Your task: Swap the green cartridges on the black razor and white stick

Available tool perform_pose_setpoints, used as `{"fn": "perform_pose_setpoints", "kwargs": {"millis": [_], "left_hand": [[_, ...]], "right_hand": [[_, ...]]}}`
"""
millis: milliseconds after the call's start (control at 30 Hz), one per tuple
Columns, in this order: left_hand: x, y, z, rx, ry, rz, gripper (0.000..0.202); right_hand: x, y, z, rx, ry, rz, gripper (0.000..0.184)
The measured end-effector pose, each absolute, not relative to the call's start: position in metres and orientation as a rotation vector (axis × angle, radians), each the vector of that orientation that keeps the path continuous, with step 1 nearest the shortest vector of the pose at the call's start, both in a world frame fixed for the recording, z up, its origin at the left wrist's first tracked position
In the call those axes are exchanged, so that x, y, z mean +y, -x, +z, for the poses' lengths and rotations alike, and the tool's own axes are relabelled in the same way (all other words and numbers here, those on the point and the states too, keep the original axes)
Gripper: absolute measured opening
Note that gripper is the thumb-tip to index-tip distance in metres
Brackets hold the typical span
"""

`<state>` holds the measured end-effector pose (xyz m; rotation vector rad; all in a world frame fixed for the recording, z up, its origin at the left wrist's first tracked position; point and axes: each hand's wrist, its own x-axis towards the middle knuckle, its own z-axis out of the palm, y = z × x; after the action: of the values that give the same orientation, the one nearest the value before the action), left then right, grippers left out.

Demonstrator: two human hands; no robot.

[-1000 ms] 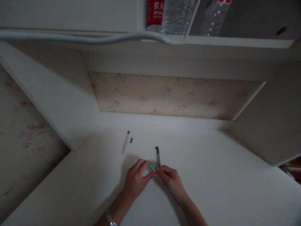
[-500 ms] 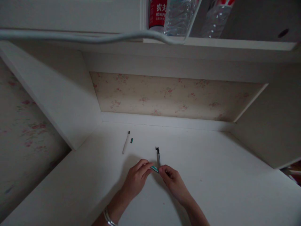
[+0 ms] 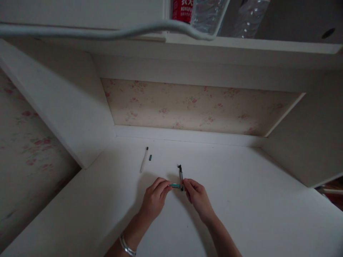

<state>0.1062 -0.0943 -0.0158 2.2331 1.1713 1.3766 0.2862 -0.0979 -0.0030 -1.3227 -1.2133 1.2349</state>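
My left hand (image 3: 155,196) pinches one end of a teal-and-black razor cartridge (image 3: 175,185), held level over the white desk. Closed fingertips of my right hand (image 3: 197,195) are at the lower part of a slim silver-and-black razor handle (image 3: 181,175). The black head of that handle points away from me. The cartridge's right end is close beside the handle's lower end; whether they touch I cannot tell. Farther back and left, a white toothbrush (image 3: 144,160) with dark bristles lies beside a second small teal piece (image 3: 150,157).
The white desk (image 3: 235,200) runs to a back ledge below flowered wallpaper (image 3: 171,107). Side panels (image 3: 66,103) bound it left and right. Overhead, a shelf (image 3: 254,44) holds water bottles (image 3: 209,16), and a thick pale cable (image 3: 107,34) hangs across its front.
The cartridge has turned from slanting to nearly level. My right fingertips have shifted slightly up, showing more of the handle's lower end. The view has tilted a little.
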Motion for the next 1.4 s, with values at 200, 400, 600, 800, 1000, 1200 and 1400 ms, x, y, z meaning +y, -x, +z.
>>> {"fn": "perform_pose_setpoints", "kwargs": {"millis": [200,400,600,800,1000,1200,1400], "left_hand": [[-0.097,-0.1,-0.008,1.219,-2.18,1.551,0.017],[-0.099,-0.096,-0.003,1.338,-2.008,1.636,0.021],[-0.104,-0.097,0.005,1.352,-1.745,1.575,0.028],[-0.102,-0.095,0.015,1.311,-1.416,1.482,0.036],[-0.098,-0.095,0.013,1.105,-1.033,1.346,0.046],[-0.096,-0.094,0.02,0.923,-0.785,1.387,0.039],[-0.093,-0.094,0.018,0.917,-0.664,1.357,0.03]], "right_hand": [[-0.058,-0.249,-0.001,-1.68,1.331,1.002,0.033],[-0.017,-0.179,-0.016,-2.01,1.417,0.759,0.028],[-0.012,-0.119,-0.015,-2.04,1.53,0.572,0.032],[-0.005,-0.106,-0.02,-2.039,1.603,0.511,0.015],[0.011,-0.115,-0.023,-1.918,1.743,0.622,0.02],[-0.009,-0.175,-0.016,-1.752,1.522,0.783,0.043],[-0.079,-0.239,-0.005,-1.024,1.046,1.313,0.062]]}}
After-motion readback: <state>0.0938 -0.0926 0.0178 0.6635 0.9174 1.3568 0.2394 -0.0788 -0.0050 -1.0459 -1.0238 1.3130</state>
